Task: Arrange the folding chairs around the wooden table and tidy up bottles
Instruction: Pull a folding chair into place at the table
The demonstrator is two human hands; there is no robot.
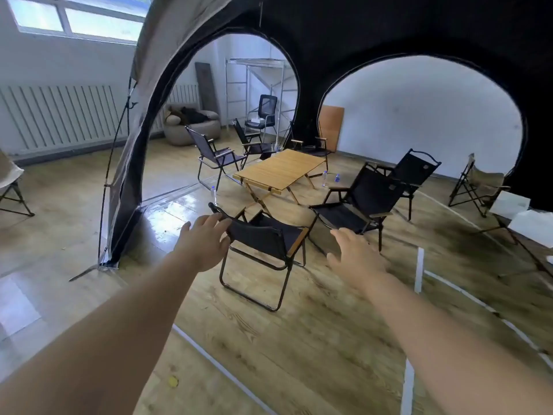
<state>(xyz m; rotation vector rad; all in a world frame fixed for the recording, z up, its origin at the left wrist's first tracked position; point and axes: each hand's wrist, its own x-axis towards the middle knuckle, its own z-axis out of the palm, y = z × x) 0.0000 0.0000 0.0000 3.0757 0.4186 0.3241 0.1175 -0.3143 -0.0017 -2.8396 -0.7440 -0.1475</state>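
Black fabric folding chair (pixel 263 235) standing at 6 o'clock of low slatted wooden table (pixel 281 172). Left hand (pixel 206 244) spread open at backrest's top edge, gripping nothing; right hand (pixel 356 256) open, empty, at chair's 3 o'clock. Clear plastic bottle (pixel 214 194) on floor at chair's 11 o'clock.

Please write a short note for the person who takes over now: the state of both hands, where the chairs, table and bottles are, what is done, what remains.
Left hand: open, fingers at the back rail of the nearest chair, no grip yet.
Right hand: open, holds nothing, to the right of that chair.
Wooden table: in the middle, other dark chairs loosely around it.
One bottle on the floor left of the table, two bottles right of it.
Done: nothing clearly finished. Left: set the chairs, collect the bottles.
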